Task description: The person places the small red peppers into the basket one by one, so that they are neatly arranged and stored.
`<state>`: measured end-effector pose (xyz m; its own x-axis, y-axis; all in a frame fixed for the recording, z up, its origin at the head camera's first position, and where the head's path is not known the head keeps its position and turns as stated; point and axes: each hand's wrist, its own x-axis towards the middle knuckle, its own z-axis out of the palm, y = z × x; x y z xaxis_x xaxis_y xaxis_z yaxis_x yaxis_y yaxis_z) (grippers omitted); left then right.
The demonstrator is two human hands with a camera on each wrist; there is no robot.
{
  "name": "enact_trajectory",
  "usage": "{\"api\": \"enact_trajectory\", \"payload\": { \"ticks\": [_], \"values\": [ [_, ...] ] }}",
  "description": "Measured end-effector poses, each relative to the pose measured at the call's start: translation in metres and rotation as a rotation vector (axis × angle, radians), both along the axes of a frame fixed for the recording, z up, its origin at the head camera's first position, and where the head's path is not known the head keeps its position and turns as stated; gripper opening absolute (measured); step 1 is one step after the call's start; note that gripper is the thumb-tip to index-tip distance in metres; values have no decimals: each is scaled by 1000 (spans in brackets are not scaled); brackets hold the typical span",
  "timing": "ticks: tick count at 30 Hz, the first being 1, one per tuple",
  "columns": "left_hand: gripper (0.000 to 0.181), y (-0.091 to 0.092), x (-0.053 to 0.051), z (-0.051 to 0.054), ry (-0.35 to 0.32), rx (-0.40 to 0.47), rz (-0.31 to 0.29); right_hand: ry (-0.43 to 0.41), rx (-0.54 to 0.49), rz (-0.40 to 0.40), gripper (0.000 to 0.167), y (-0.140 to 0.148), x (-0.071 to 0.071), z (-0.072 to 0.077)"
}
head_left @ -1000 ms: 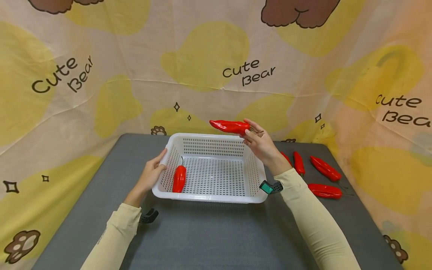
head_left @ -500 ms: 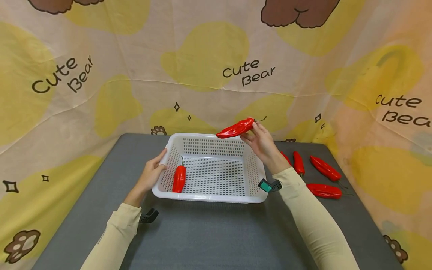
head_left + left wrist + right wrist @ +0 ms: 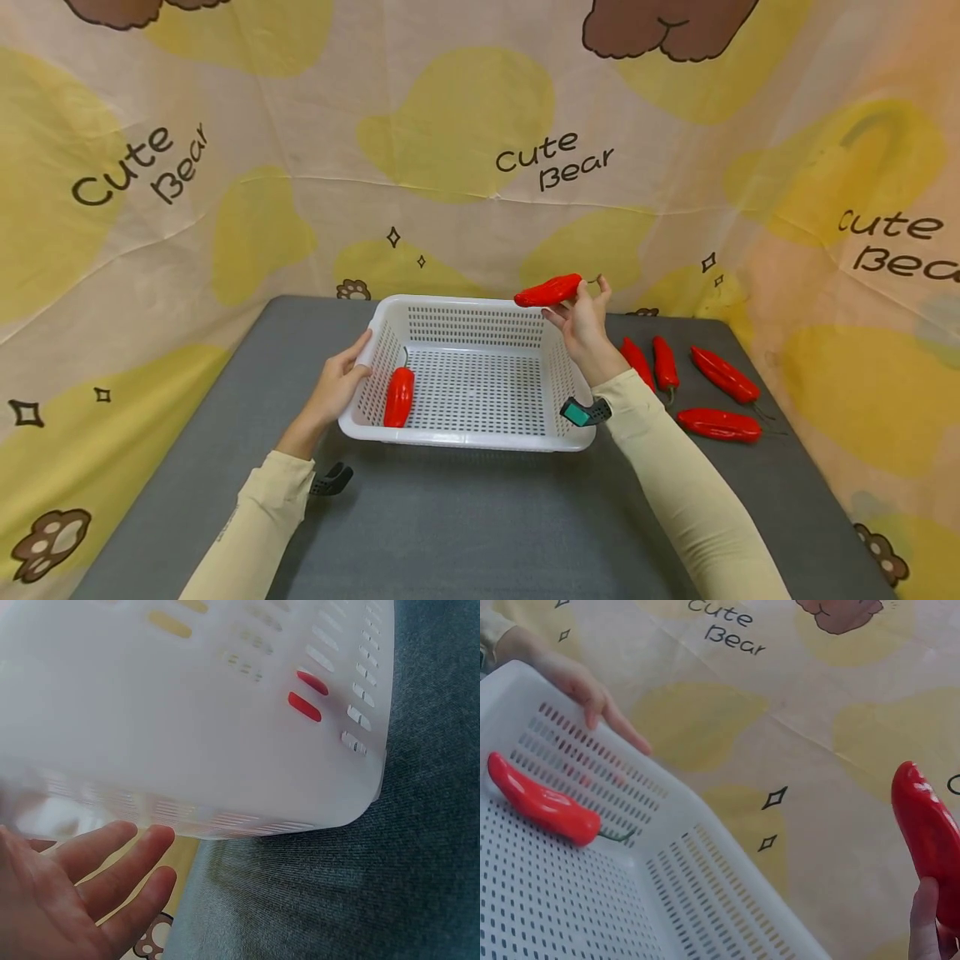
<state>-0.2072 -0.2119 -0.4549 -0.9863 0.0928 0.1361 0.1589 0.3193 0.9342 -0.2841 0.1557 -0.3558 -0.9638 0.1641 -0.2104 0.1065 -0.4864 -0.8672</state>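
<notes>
A white perforated basket (image 3: 468, 439) stands on the grey table, with one red pepper (image 3: 399, 397) lying at its left end. My left hand (image 3: 335, 388) grips the basket's left rim, thumb over the edge; in the left wrist view its fingers (image 3: 127, 877) lie along the outer wall. Above the basket's back right corner my right hand (image 3: 587, 327) holds another red pepper (image 3: 550, 291) near its stem end, the tip pointing left. The right wrist view shows this held pepper (image 3: 924, 832) at the right edge, partly cut off.
Several red peppers lie on the table (image 3: 450, 525) right of the basket: one (image 3: 636, 362) partly behind the right forearm, one (image 3: 664, 364) beside it, others (image 3: 723, 374) farther right. A patterned cloth (image 3: 450, 125) hangs behind the table.
My right hand has moved slightly right with its pepper, whose angle has changed as the fingers shifted around it. The left hand and basket have stayed in place.
</notes>
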Motion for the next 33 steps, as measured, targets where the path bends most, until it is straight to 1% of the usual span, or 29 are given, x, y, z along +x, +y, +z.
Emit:
{"api": "enact_trajectory", "payload": {
  "ticks": [5,10,13,15,20,22,24,27,29,31,33],
  "values": [
    [64,0,-2,-2,0,5,0,29,32,14,62,1,2,0],
    [64,0,-2,-3,-5,-3,0,81,106,43,56,0,3,0],
    [64,0,-2,-1,-7,-1,1,115,149,82,47,-1,4,0],
    [63,0,-1,-1,-7,-2,2,137,157,114,44,-1,4,1],
    [63,-1,-1,-2,-5,-9,3,151,156,185,41,-3,6,3],
    [63,-1,-1,-2,-7,-11,0,151,170,215,42,-4,6,4],
    [63,-1,-1,-2,-12,-7,1,158,190,243,46,-6,6,5],
    [64,-1,-1,-2,-12,-7,2,204,219,278,57,-11,4,8],
    [64,0,-1,-1,-16,-5,6,246,223,293,61,-15,2,9],
    [64,0,-1,0,-19,-6,6,282,234,306,60,-21,0,10],
    [64,0,0,0,-24,-8,8,304,252,326,56,-27,-2,10]
  ]
}}
